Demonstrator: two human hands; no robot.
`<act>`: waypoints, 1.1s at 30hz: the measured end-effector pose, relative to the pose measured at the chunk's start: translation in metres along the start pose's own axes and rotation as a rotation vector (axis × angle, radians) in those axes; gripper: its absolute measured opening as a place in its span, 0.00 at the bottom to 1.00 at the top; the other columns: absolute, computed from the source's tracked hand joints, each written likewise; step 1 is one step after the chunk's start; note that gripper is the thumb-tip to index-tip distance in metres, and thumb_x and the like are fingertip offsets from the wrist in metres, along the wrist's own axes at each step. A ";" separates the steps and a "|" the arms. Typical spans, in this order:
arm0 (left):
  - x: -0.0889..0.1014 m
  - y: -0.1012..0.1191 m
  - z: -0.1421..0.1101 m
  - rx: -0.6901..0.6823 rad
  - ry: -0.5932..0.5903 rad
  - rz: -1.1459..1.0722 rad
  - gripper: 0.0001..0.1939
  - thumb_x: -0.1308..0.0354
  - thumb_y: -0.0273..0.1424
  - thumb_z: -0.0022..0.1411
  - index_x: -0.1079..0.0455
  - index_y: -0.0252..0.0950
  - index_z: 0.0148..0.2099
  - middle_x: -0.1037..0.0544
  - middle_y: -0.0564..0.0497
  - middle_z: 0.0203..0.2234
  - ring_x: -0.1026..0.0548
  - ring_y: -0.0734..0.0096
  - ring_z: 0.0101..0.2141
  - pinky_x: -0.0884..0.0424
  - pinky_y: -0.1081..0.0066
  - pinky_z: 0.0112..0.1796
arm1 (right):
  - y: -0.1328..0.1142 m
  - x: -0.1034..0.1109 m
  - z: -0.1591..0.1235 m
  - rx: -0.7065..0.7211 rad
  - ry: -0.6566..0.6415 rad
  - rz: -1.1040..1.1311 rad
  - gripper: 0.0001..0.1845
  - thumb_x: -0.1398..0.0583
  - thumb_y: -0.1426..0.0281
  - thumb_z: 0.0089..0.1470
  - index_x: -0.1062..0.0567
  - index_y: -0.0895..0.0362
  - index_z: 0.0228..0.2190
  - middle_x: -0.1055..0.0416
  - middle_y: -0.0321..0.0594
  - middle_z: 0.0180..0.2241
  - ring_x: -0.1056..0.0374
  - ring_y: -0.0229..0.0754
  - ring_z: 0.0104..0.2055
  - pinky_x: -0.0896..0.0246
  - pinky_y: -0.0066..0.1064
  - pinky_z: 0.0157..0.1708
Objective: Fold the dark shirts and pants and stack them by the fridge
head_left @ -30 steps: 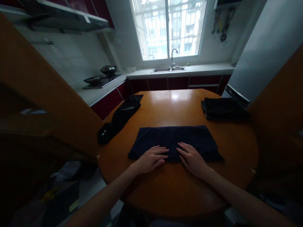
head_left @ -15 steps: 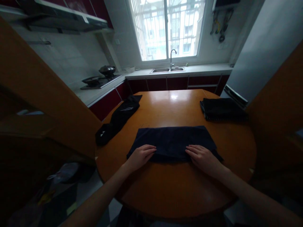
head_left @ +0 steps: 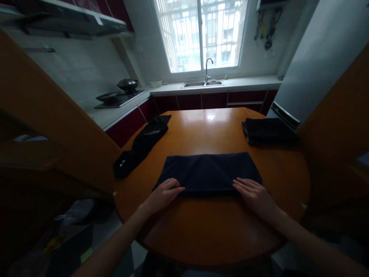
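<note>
A dark blue folded cloth [head_left: 209, 173], which looks like a garment, lies as a wide strip on the wooden table in front of me. My left hand [head_left: 165, 194] rests on its near left corner, with the fingers slightly bent and the thumb stretched along the near edge. On the near right part lies my right hand [head_left: 253, 194], its fingers straight and together on the fabric. The right thumb is hidden. Neither hand lifts the cloth off the table.
At the table's [head_left: 210, 234] left edge lies a black garment [head_left: 144, 140] with small white marks. A folded black cloth stack [head_left: 271, 132] sits at the far right. Beyond are a sink [head_left: 196, 84], a stove with pans [head_left: 119, 100] and a fridge [head_left: 302, 73].
My hands have moved apart, the left one leftward and the right one rightward. The cloth's near edge is straighter, and its right corner no longer sticks out past my right hand.
</note>
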State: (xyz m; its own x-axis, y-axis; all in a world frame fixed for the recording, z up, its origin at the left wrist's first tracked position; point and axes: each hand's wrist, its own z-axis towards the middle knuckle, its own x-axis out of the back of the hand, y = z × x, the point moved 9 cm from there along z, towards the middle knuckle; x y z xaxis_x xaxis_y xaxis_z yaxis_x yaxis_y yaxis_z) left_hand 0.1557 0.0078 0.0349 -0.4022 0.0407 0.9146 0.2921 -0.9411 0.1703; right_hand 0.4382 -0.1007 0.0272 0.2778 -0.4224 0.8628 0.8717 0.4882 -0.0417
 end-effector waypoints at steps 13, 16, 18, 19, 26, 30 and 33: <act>0.020 -0.035 -0.011 0.177 -0.012 0.036 0.26 0.53 0.18 0.66 0.28 0.44 0.59 0.30 0.48 0.37 0.31 0.69 0.37 0.29 0.69 0.40 | 0.029 -0.005 -0.016 -0.151 -0.043 -0.110 0.22 0.47 0.82 0.58 0.21 0.56 0.47 0.23 0.44 0.51 0.28 0.52 0.55 0.29 0.48 0.52; 0.021 -0.038 -0.021 0.188 -0.017 -0.023 0.26 0.54 0.18 0.68 0.30 0.44 0.61 0.30 0.48 0.39 0.30 0.70 0.38 0.29 0.71 0.41 | 0.040 -0.004 -0.025 -0.171 -0.050 -0.135 0.23 0.48 0.82 0.58 0.21 0.56 0.47 0.24 0.44 0.52 0.28 0.52 0.56 0.29 0.48 0.53; 0.020 -0.038 -0.024 0.190 -0.046 -0.061 0.27 0.54 0.17 0.67 0.30 0.44 0.61 0.29 0.47 0.40 0.29 0.71 0.39 0.29 0.72 0.42 | 0.041 -0.004 -0.031 -0.157 -0.049 -0.131 0.23 0.48 0.82 0.58 0.21 0.55 0.48 0.24 0.43 0.52 0.29 0.50 0.56 0.29 0.47 0.53; 0.020 -0.037 -0.024 0.188 -0.072 -0.081 0.27 0.54 0.17 0.67 0.30 0.45 0.61 0.29 0.48 0.40 0.28 0.71 0.39 0.30 0.72 0.42 | 0.041 -0.003 -0.034 -0.148 -0.046 -0.127 0.23 0.48 0.82 0.57 0.21 0.55 0.47 0.23 0.42 0.52 0.28 0.50 0.56 0.29 0.46 0.52; 0.037 -0.026 0.024 0.208 -0.289 -0.228 0.16 0.47 0.31 0.71 0.25 0.43 0.56 0.24 0.49 0.42 0.24 0.70 0.40 0.29 0.72 0.45 | 0.041 0.018 0.002 -0.217 -0.049 0.031 0.19 0.45 0.76 0.56 0.20 0.55 0.45 0.21 0.44 0.48 0.25 0.49 0.51 0.31 0.46 0.54; 0.022 -0.032 0.105 0.301 -0.017 -0.081 0.20 0.55 0.33 0.74 0.31 0.37 0.62 0.26 0.43 0.55 0.28 0.62 0.54 0.34 0.62 0.56 | 0.044 0.000 0.086 -0.301 -0.010 0.130 0.26 0.49 0.77 0.57 0.28 0.63 0.56 0.31 0.51 0.60 0.37 0.48 0.63 0.43 0.43 0.64; -0.034 -0.032 0.150 0.319 -0.046 0.055 0.25 0.59 0.29 0.73 0.40 0.30 0.68 0.37 0.38 0.65 0.39 0.57 0.64 0.44 0.57 0.63 | 0.040 -0.046 0.143 -0.359 -0.109 0.118 0.30 0.51 0.77 0.58 0.35 0.69 0.62 0.41 0.55 0.65 0.46 0.50 0.68 0.50 0.44 0.66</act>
State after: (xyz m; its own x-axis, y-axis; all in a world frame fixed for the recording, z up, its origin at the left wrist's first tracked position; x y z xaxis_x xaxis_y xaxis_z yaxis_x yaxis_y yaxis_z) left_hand 0.2897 0.0870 0.0531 -0.3405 0.0146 0.9401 0.5723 -0.7901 0.2195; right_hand 0.4025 0.0472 0.0575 0.3570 -0.2857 0.8893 0.9274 0.2222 -0.3009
